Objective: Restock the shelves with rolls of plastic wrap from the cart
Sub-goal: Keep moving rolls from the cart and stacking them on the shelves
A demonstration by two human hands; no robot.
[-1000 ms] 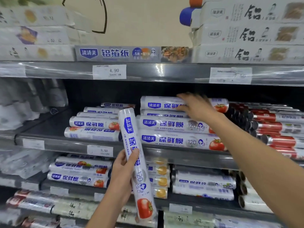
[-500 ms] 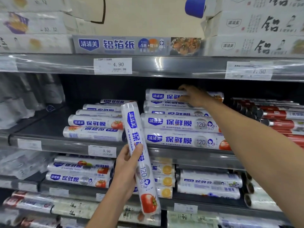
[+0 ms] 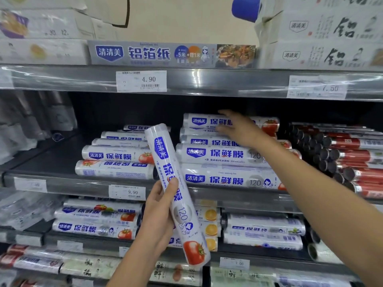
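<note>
The middle shelf (image 3: 62, 175) spans the frame, with a stack (image 3: 223, 156) of wrap rolls at its centre right. A roll (image 3: 165, 160) stands nearly upright at centre bottom, its top tilted left, the left hand (image 3: 159, 212) curled round its middle. The blurred right hand (image 3: 238, 129), fingers straight and apart, lies against the stack's top.

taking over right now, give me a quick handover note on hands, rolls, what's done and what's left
Left hand: grips one plastic wrap roll, tilted near upright, in front of the shelves.
Right hand: fingers straight, on the top roll of the right stack on the middle shelf.
Done: rolls are stacked on that shelf.
Left: shelve the held roll; the lower left stack seems to have room. Cart not in view.
</note>
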